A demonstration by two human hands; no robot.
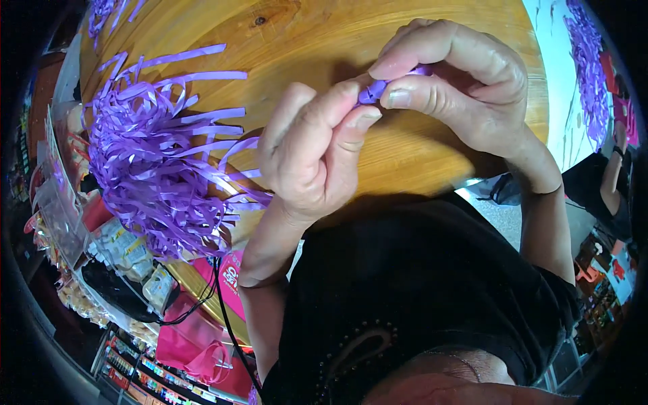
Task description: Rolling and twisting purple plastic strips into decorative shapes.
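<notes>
A small folded length of purple ribbon (372,92) is pinched between both hands above the wooden table. My left hand (312,145) closes thumb and index finger on its left end. From the right, my right hand (459,84) grips the other end between thumb and fingertips, where a bit of shiny purple shows. The fingers hide most of the piece, so its full shape cannot be made out. To the left of my left hand lies a large tangled heap of purple ribbon strips (152,155), some loose ends reaching close to my wrist.
The round wooden table (418,148) has a white surface (550,74) at its right, with more purple strips (587,74) on it. Clear packages (125,250) and a pink bag (192,337) sit at lower left, near a black cable (219,297). Another person's arm (611,179) shows far right.
</notes>
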